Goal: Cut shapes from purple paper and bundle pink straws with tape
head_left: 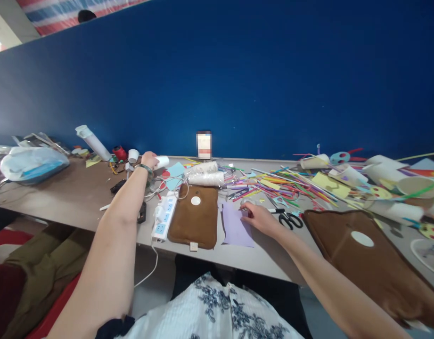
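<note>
My left hand (149, 159) reaches to the back of the table, its fingers round a small white paper cup (162, 162); they are partly hidden. A second white cup (133, 156) stands just left of it. My right hand (255, 215) is closed at the right edge of a purple sheet of paper (234, 230), thumb and fingers together on it. The sheet lies on the table in front of me. Black-handled scissors (290, 220) lie to the right of that hand.
A brown pad (193, 219) and a white power strip (164, 217) lie left of the sheet. Stacked paper cups (205, 179) and many coloured sticks (290, 186) are behind. Another brown pad (347, 249) and paper tubes (397, 209) are right. A blue partition (255, 80) rises behind.
</note>
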{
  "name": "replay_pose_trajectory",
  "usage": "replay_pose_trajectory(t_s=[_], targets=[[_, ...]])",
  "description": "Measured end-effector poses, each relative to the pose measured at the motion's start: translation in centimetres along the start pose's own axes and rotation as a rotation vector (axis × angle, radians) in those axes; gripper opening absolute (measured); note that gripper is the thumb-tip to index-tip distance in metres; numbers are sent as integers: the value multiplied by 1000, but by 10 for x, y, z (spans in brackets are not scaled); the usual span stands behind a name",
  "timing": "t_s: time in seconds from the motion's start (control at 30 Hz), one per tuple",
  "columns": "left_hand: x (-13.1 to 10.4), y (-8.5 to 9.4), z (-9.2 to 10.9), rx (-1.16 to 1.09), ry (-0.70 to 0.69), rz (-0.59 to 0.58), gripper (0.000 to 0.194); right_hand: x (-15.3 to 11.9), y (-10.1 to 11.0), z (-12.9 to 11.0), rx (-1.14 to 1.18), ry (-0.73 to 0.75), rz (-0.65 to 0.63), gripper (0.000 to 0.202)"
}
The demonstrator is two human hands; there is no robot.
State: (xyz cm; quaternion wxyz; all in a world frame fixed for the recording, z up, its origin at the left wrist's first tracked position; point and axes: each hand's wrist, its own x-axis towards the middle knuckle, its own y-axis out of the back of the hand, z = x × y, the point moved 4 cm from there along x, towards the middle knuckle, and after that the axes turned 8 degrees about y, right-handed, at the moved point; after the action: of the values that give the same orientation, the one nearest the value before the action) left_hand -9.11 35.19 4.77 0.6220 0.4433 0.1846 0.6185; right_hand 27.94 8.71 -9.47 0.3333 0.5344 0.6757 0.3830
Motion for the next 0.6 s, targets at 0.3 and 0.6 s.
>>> replay_pose_trajectory(t_s=[0.3, 0.6], targets=[[-64, 1, 135, 33, -265, -94, 34, 34, 27, -22, 229, -16, 421, 39], [-153, -89, 165, 274, -378, -601, 39, 126, 26, -29, 614, -51, 213, 24]])
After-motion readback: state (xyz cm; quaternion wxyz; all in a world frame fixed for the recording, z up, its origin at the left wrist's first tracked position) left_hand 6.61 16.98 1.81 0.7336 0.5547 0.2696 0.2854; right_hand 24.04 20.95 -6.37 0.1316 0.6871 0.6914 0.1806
